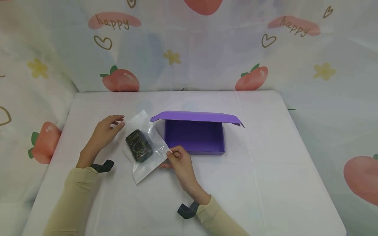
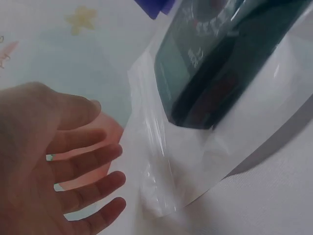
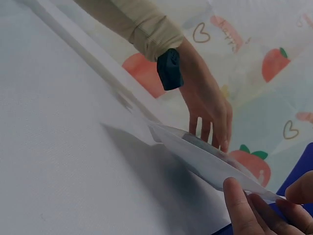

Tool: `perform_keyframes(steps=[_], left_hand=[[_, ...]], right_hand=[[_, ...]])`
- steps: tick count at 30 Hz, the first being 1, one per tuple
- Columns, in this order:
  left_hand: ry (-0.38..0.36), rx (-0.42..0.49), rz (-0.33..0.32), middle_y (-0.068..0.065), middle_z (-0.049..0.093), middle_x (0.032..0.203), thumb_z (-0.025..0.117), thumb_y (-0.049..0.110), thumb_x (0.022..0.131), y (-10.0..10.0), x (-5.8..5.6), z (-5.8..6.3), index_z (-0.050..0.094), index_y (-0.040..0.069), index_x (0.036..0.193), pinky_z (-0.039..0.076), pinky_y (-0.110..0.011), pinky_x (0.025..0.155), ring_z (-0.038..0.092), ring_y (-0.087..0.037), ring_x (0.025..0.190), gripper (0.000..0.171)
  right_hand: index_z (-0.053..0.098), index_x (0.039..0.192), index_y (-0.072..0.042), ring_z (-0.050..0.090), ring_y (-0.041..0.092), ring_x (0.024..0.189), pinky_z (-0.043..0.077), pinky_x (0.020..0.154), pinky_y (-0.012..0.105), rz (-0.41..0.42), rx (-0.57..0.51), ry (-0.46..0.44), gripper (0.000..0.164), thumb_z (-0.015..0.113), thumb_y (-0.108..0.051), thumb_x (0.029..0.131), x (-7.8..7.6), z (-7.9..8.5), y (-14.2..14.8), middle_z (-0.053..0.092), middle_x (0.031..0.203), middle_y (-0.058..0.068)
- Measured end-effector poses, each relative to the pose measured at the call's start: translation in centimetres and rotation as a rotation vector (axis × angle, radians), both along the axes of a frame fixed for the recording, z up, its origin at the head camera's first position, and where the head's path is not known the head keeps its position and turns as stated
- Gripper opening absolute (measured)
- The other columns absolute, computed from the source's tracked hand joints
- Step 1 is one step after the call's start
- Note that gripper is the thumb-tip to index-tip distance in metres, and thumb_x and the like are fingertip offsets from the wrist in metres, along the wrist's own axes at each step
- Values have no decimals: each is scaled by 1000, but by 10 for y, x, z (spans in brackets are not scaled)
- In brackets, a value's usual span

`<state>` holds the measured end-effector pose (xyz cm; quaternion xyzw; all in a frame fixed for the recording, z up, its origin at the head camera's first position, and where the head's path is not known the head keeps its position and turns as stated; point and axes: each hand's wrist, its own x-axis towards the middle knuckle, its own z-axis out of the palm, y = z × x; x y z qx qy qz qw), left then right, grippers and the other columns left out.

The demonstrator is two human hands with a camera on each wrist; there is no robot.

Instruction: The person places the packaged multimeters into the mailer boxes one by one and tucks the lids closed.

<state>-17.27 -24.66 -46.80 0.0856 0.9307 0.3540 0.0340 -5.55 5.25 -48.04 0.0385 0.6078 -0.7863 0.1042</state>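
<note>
A black multimeter [image 1: 138,146] with a round dial lies inside a clear plastic bag [image 1: 156,148]. My right hand [image 1: 181,164] pinches the bag's right corner between thumb and fingers. In the right wrist view the bag [image 3: 205,164] is held above the table, its shadow falling below it. Beyond the bag's upper left edge is my left hand [image 1: 107,131], fingers spread and holding nothing. The left wrist view shows those fingers apart from the bag's seal strip [image 2: 154,132]. Just behind my right hand stands a purple box [image 1: 195,137] with its lid raised.
The box's purple lid [image 1: 196,116] juts out past both sides of the box. Everything is on a white-covered table [image 1: 280,177]. A printed cloth backdrop [image 1: 200,49] rises behind the table's far edge. Dark wrist mounts [image 1: 102,166] sit on both wrists.
</note>
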Motion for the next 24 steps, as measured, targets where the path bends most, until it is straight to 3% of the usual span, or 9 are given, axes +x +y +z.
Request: perform_keyframes(steps=[5, 11, 16, 19, 24], left_hand=[[-64, -30, -14, -28, 62, 136, 51, 29, 110, -2, -12, -4, 53, -1, 147, 50, -62, 102, 58, -45, 126, 48], [-104, -41, 7, -26, 65, 128, 52, 25, 110, 2, -19, -9, 59, 0, 140, 51, -56, 97, 61, -42, 120, 40], [-120, -37, 26, -24, 66, 126, 53, 20, 109, 2, -20, -10, 64, -1, 134, 50, -54, 97, 61, -40, 119, 35], [-133, -15, 27, -23, 67, 128, 54, 22, 109, 0, -20, -12, 65, -1, 131, 51, -49, 93, 62, -40, 118, 34], [-135, 14, 20, -21, 68, 126, 55, 26, 109, -3, -16, -13, 66, 1, 128, 52, -40, 86, 66, -39, 111, 33]], right_hand=[[55, 118, 11, 75, 19, 90, 65, 83, 46, 4, 2, 1, 21, 55, -6, 106, 0, -1, 1, 67, 108, 30], [55, 116, 11, 74, 19, 87, 65, 82, 46, -4, -11, 8, 19, 55, -5, 105, -1, -1, 1, 67, 95, 14], [54, 115, 12, 71, 16, 83, 65, 81, 45, -5, -35, 7, 19, 55, -3, 105, -2, -1, 1, 55, 77, 1], [54, 115, 12, 72, 15, 80, 65, 81, 44, -8, -44, 2, 17, 55, -2, 105, -3, -1, 1, 48, 71, -1], [55, 115, 11, 76, 16, 80, 65, 83, 47, -18, -41, -7, 18, 55, -4, 105, -4, -2, 4, 63, 79, 2]])
